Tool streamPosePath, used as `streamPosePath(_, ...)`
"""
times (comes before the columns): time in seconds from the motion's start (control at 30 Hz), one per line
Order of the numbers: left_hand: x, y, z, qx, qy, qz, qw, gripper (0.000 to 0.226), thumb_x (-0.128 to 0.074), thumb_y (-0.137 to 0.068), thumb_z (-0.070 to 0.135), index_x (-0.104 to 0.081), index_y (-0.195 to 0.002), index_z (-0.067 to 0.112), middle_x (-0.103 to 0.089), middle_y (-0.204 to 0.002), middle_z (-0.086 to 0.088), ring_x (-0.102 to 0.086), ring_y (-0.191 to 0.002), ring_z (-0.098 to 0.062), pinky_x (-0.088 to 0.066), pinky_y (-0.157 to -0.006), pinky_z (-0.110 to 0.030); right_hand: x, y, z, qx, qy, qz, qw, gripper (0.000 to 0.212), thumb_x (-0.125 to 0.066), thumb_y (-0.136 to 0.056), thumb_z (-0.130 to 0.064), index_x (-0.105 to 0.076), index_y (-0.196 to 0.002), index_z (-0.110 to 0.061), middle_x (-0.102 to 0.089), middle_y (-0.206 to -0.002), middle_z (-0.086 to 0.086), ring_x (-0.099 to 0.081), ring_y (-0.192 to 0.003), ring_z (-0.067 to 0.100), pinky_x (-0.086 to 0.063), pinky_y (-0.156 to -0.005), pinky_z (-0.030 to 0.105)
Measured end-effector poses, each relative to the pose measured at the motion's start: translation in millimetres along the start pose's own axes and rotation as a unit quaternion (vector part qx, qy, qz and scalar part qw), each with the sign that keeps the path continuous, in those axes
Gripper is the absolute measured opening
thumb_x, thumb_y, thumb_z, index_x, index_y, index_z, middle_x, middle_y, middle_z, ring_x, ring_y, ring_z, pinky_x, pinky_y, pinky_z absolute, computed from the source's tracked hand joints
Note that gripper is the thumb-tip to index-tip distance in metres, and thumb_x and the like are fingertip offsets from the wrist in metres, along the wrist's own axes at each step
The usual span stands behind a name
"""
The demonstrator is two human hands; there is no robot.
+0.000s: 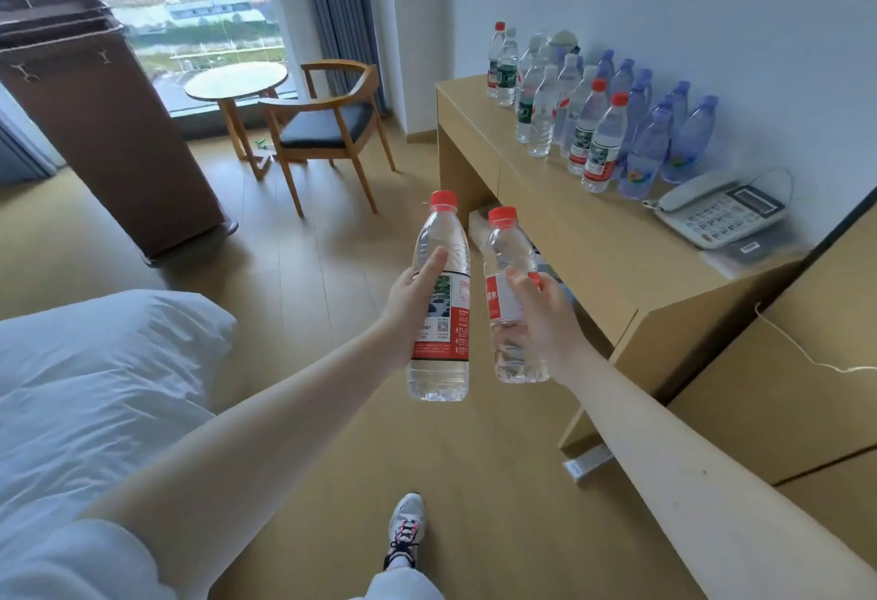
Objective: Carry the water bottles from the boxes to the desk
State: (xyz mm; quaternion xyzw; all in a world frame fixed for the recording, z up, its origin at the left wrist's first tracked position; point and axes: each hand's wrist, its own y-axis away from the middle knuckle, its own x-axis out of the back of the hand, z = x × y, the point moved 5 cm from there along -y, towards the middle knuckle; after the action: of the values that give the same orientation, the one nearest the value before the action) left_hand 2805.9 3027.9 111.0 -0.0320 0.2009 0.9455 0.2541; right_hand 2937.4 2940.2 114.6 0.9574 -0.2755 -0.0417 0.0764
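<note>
My left hand (412,310) grips a tall clear water bottle (441,343) with a red cap and a red and white label, held upright in mid air. Just to its right, my right hand (545,314) holds a smaller red-capped water bottle (508,257), also upright. Both bottles hang over the wooden floor, short of the light wooden desk (583,229) on the right. Several water bottles (598,124) with red, white and blue caps stand grouped on the desk against the wall. No boxes are in view.
A white desk phone (721,212) sits on the desk near the bottles. A bed with white bedding (95,371) lies at the left. Ahead stand a wooden chair (327,124), a round table (237,82) and a brown cart (95,115) by the window.
</note>
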Motion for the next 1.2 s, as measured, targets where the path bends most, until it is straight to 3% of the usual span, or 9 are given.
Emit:
streamPosePath(0.07,3.2,-34.8,16.3,-0.007,-0.017,-0.022,1.000,0.039,-0.054,-0.091,0.051,-0.057,-0.110,0.017,-0.067,-0.081,-0.006,-0.066,-0.063,-0.018,-0.055,-0.059,-0.030,-4.9,-24.7,-6.3,0.001,-0.003,0.025,1.000,0.062,-0.060,-0.069,-0.060,-0.062,-0.104,-0.009,-0.068,-0.097,0.017,-0.066,-0.093,0.035,-0.052,-0.088,0.050)
streamPosePath(0.23,16.8,-111.1,69.0,-0.005,-0.047,-0.051,0.998,0.055,-0.059,-0.087,0.054,-0.053,-0.123,0.013,-0.067,-0.086,-0.007,-0.066,-0.069,-0.020,-0.054,-0.065,-0.035,-19.4,-88.8,-25.3,0.003,-0.027,0.085,0.996,0.029,-0.053,-0.097,-0.034,-0.058,-0.109,-0.007,-0.063,-0.083,0.007,-0.063,-0.071,0.018,-0.054,-0.070,0.035)
streamPosePath(0.3,19.2,-138.7,87.9,-0.007,-0.055,-0.067,0.996,0.056,-0.060,-0.086,0.054,-0.052,-0.124,0.012,-0.068,-0.087,-0.007,-0.067,-0.068,-0.020,-0.054,-0.063,-0.034,-26.4,-112.1,-34.5,0.006,-0.029,0.106,0.994,0.030,-0.053,-0.097,-0.033,-0.056,-0.109,-0.005,-0.061,-0.082,0.008,-0.061,-0.067,0.017,-0.051,-0.059,0.026)
streamPosePath(0.47,11.4,-187.8,106.7,0.002,-0.054,-0.097,0.994,0.057,-0.062,-0.086,0.052,-0.050,-0.127,0.014,-0.068,-0.090,-0.007,-0.067,-0.071,-0.021,-0.055,-0.067,-0.036,-28.7,-146.6,-43.4,0.010,-0.032,0.136,0.990,0.028,-0.054,-0.096,-0.032,-0.057,-0.107,-0.006,-0.064,-0.080,0.007,-0.064,-0.063,0.015,-0.052,-0.055,0.023)
streamPosePath(0.57,-4.6,-207.4,106.0,0.027,-0.052,-0.111,0.992,0.051,-0.064,-0.087,0.047,-0.049,-0.123,0.016,-0.067,-0.090,-0.008,-0.066,-0.071,-0.021,-0.056,-0.068,-0.037,-15.1,-161.3,-42.9,0.008,-0.016,0.167,0.986,0.030,-0.056,-0.096,-0.033,-0.057,-0.106,-0.005,-0.064,-0.082,0.006,-0.065,-0.068,0.016,-0.052,-0.059,0.024)
streamPosePath(0.7,-35.1,-231.9,103.7,0.027,-0.082,-0.122,0.989,0.043,-0.068,-0.086,0.040,-0.051,-0.116,0.014,-0.067,-0.086,-0.006,-0.066,-0.064,-0.017,-0.055,-0.055,-0.029,16.2,-182.0,-40.0,0.019,0.017,0.225,0.974,0.041,-0.063,-0.091,-0.038,-0.056,-0.110,-0.002,-0.062,-0.090,0.007,-0.062,-0.082,0.022,-0.051,-0.075,0.037)
streamPosePath(0.83,-75.9,-258.3,101.1,0.007,-0.129,-0.125,0.984,0.055,-0.074,-0.080,0.040,-0.048,-0.121,0.014,-0.067,-0.101,-0.009,-0.069,-0.080,-0.021,-0.057,-0.064,-0.034,57.0,-209.5,-35.3,0.019,0.031,0.258,0.966,0.035,-0.072,-0.083,-0.038,-0.056,-0.102,-0.013,-0.064,-0.089,0.000,-0.066,-0.088,0.023,-0.055,-0.082,0.050)
streamPosePath(1.03,-153.7,-309.3,106.8,-0.054,-0.211,-0.103,0.971,0.068,-0.088,-0.064,0.032,-0.045,-0.116,0.023,-0.062,-0.100,0.009,-0.065,-0.095,-0.016,-0.053,-0.084,-0.039,132.0,-258.4,-39.6,0.036,0.053,0.296,0.953,0.032,-0.080,-0.078,-0.026,-0.054,-0.096,-0.022,-0.062,-0.091,-0.008,-0.060,-0.084,0.007,-0.046,-0.071,0.019)
streamPosePath(1.2,-212.9,-352.3,108.8,-0.082,-0.275,-0.086,0.954,0.073,-0.091,-0.059,0.029,-0.042,-0.113,0.026,-0.062,-0.114,0.003,-0.062,-0.104,-0.020,-0.052,-0.091,-0.044,194.3,-298.5,-36.4,0.044,0.060,0.304,0.950,0.038,-0.087,-0.070,-0.021,-0.057,-0.093,-0.028,-0.065,-0.094,-0.012,-0.063,-0.092,0.007,-0.049,-0.082,0.025)
